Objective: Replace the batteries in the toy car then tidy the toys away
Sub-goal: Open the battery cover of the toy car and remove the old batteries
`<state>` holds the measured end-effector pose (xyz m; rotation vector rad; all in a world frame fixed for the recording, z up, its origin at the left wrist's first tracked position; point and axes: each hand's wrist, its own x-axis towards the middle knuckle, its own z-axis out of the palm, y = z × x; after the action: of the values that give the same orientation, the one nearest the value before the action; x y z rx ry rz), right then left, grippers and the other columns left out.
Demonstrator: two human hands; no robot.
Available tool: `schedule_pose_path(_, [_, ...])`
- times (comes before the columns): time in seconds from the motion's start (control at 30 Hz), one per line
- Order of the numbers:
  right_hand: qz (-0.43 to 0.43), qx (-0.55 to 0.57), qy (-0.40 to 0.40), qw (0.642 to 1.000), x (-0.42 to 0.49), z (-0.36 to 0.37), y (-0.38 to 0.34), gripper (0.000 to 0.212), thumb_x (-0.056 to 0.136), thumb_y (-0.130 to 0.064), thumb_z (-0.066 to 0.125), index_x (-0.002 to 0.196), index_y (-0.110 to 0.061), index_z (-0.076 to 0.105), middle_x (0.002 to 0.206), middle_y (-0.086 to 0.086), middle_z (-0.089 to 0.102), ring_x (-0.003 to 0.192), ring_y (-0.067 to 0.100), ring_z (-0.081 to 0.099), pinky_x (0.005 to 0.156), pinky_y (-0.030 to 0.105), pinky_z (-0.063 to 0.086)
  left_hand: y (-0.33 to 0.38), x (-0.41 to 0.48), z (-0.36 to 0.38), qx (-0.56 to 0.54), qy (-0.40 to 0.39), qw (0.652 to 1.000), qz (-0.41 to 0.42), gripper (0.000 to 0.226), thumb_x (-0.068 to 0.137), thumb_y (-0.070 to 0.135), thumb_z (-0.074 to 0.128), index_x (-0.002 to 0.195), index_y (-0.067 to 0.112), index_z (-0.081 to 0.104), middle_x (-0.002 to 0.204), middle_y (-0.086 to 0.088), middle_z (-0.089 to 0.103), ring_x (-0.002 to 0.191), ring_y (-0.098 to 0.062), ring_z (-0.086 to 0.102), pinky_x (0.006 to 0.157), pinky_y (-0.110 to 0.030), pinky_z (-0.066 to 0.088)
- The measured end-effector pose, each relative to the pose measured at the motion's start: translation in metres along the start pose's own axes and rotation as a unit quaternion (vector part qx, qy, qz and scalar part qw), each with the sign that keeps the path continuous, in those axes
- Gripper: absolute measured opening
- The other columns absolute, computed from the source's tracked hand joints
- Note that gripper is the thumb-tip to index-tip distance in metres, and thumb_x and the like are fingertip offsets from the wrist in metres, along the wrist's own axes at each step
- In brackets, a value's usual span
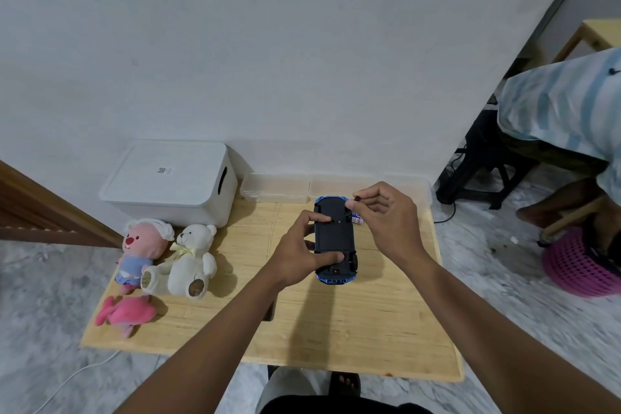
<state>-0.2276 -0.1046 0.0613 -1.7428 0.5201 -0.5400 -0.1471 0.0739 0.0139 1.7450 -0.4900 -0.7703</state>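
Toy car upside down at frame centre, held over the wooden table.

The left hand [299, 245] grips the toy car [335, 242]; the right hand [386, 212] pinches something small and dark. The white lidded bin [171, 181] upper left stays closed, contents hidden; clear boxes [275, 187] line the far edge; the near table [353, 323] lies bare.

Soft, even indoor light, sharp at centre and smeared toward the rim.

I read diffuse light from overhead: the arms throw soft shadows onto the wooden table [369, 323], and the plush toys shadow toward 3 o'clock. The white wall [302, 44] looks flat, bluish, free of glare. Wide-angle bending curves the edges; the floor [504, 296] from 3 to 5 o'clock streaks with blur, as does 8 o'clock.
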Motion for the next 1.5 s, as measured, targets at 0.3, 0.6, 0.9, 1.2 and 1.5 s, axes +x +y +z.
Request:
schedule_pose_path(0.3, [0.003, 0.01, 0.009, 1.0, 0.001, 0.006, -0.001, 0.015, 0.081, -0.011, 0.085, 0.087, -0.01, 0.071, 0.084, -0.004, 0.075, 0.079, 0.009, 0.072, 0.074, 0.021, 0.058, 0.0, 0.003, -0.004, 0.011, 0.002, 1.0, 0.01, 0.063, 0.073, 0.017, 0.094, 0.121, 0.03, 0.054, 0.126, 0.013, 0.063, 0.108, -0.024, 0.067, 0.084, -0.04, 0.062])
schedule_pose_path(0.6, [-0.01, -0.037, -0.009, 0.999, -0.003, 0.008, 0.001, 0.013, 0.083, -0.015, 0.083, 0.087, -0.015, 0.071, 0.083, -0.008, 0.074, 0.079, 0.008, 0.072, 0.075, 0.029, 0.061, -0.006, 0.003, -0.005, 0.012, 0.003, 1.0, 0.002, 0.064, 0.072, 0.018, 0.094, 0.12, 0.033, 0.055, 0.126, 0.008, 0.063, 0.104, -0.026, 0.068, 0.084, -0.047, 0.063])
schedule_pose_path(0.9, [-0.006, -0.032, -0.017, 0.999, -0.004, 0.01, 0.004, 0.011, 0.084, -0.012, 0.082, 0.088, -0.016, 0.071, 0.085, -0.006, 0.075, 0.079, 0.009, 0.073, 0.076, 0.03, 0.062, -0.009, 0.002, -0.005, 0.02, 0.003, 1.0, 0.003, 0.065, 0.068, 0.026, 0.095, 0.119, 0.033, 0.055, 0.127, 0.01, 0.063, 0.107, -0.023, 0.068, 0.085, -0.046, 0.062])
schedule_pose_path(1.2, [0.032, -0.011, -0.088, 0.996, -0.004, 0.011, 0.0, 0.004, 0.09, -0.013, 0.075, 0.093, -0.015, 0.074, 0.094, 0.0, 0.076, 0.078, 0.01, 0.076, 0.07, 0.015, 0.054, -0.014, 0.0, -0.003, 0.017, 0.002, 1.0, -0.021, 0.064, 0.071, 0.019, 0.094, 0.117, 0.034, 0.053, 0.126, 0.003, 0.062, 0.1, -0.028, 0.068, 0.081, -0.051, 0.062])
schedule_pose_path(1.5, [0.04, -0.022, -0.086, 0.995, -0.002, 0.016, 0.002, 0.006, 0.087, -0.014, 0.078, 0.092, -0.018, 0.078, 0.087, -0.007, 0.077, 0.075, 0.013, 0.074, 0.07, 0.022, 0.058, -0.016, -0.001, 0.001, 0.017, -0.005, 0.999, -0.037, 0.063, 0.073, 0.016, 0.093, 0.117, 0.032, 0.051, 0.126, 0.0, 0.061, 0.097, -0.028, 0.069, 0.08, -0.049, 0.063])
